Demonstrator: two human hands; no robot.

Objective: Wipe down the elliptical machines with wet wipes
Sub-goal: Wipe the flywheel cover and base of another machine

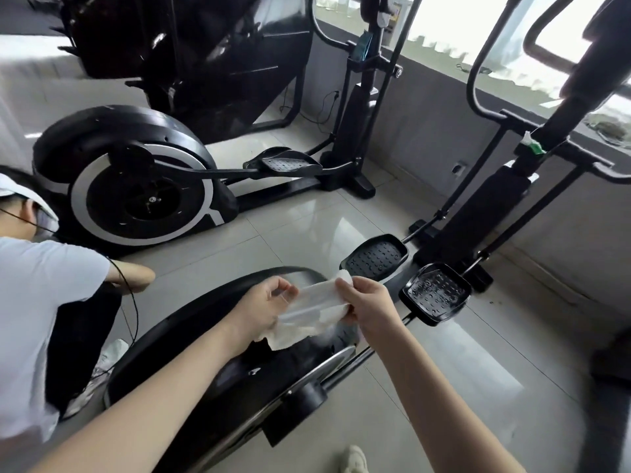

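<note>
We hold a white wet wipe (307, 314) stretched between both hands, in the air just above the black flywheel housing (177, 339) of the nearer elliptical machine. Our left hand (269, 302) has its grip closed on the wipe's left end, with thumb and curled fingers pinching it. A loose flap hangs below that hand towards the housing. Our right hand (370, 307) has its grip closed on the right end, where a bunched corner pokes up above the fingers. Whether the flap touches the housing we cannot tell. Just beyond our hands lie the machine's two studded black pedals (375, 257), side by side over the pale tiled floor (307, 227). On the crossbar by its upright sits a green packet (532, 146) with a white sheet sticking out of the top. A second elliptical machine (136, 189) stands further back on the left. Beside it a person in a white shirt (34, 302) crouches near its wheel.
</note>
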